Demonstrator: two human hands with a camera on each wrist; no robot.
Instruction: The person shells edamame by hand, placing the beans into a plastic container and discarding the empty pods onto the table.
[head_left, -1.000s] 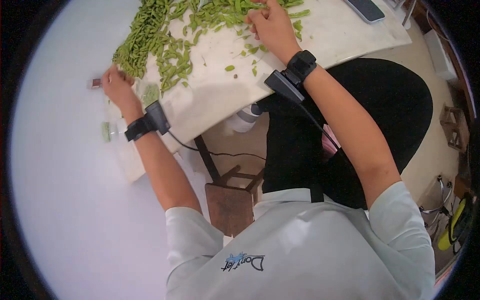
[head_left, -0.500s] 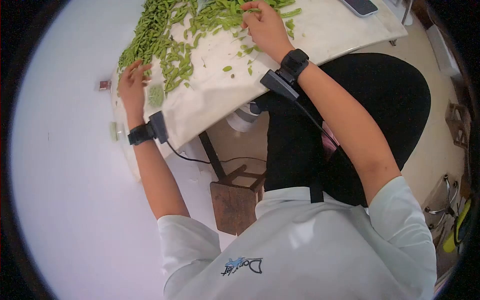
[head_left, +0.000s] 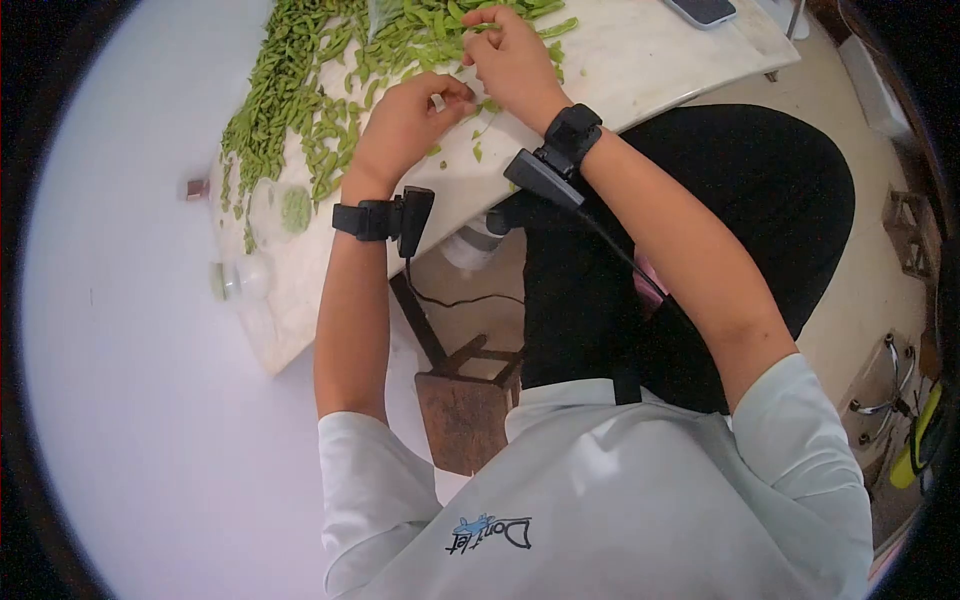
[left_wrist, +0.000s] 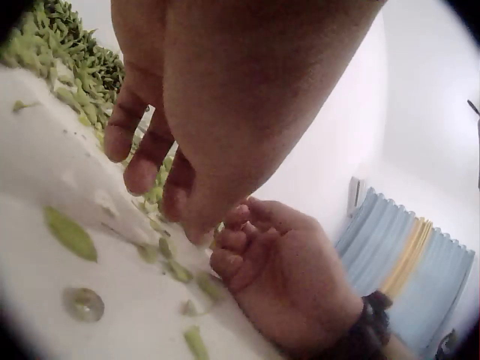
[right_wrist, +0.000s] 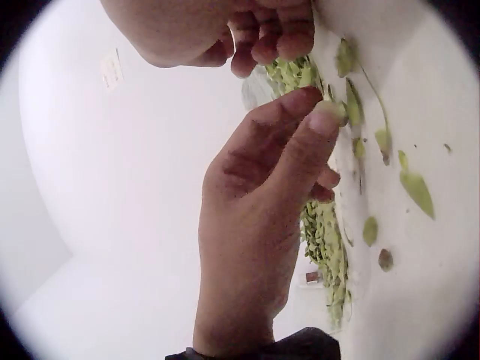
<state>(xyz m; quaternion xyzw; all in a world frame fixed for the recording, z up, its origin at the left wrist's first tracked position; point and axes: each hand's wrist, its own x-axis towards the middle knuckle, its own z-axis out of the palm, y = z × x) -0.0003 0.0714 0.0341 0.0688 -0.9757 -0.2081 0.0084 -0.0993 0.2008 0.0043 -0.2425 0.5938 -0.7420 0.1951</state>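
"What is at the far left?"

"A small reddish object [head_left: 196, 188], near the edge of the desk [head_left: 640, 65]. Next come a clear container [head_left: 254, 277] and, farther up, a patch of green bits [head_left: 295, 209]."

"And the green pods [head_left: 255, 140]?"

"Heaped on the left part of the desk, then spread thinner to the right, up to and past both hands. A clear bag [head_left: 381, 14] lies among them."

"The left hand [head_left: 402, 125]?"

"Above the desk, just beside the other hand. The right wrist view shows its thumb and forefinger pinching a small green piece [right_wrist: 337, 112]."

"The right hand [head_left: 515, 70]?"

"Its fingers are bent inward, near the loose pods. I cannot tell whether they grasp anything."

"What lies under the hands?"

"In the right wrist view, a few single pods and leafy bits [right_wrist: 416, 191], with a small brownish bit [right_wrist: 385, 260] near them."

"Farther right?"

"A phone [head_left: 704, 10] on the desk, well apart from the hands."
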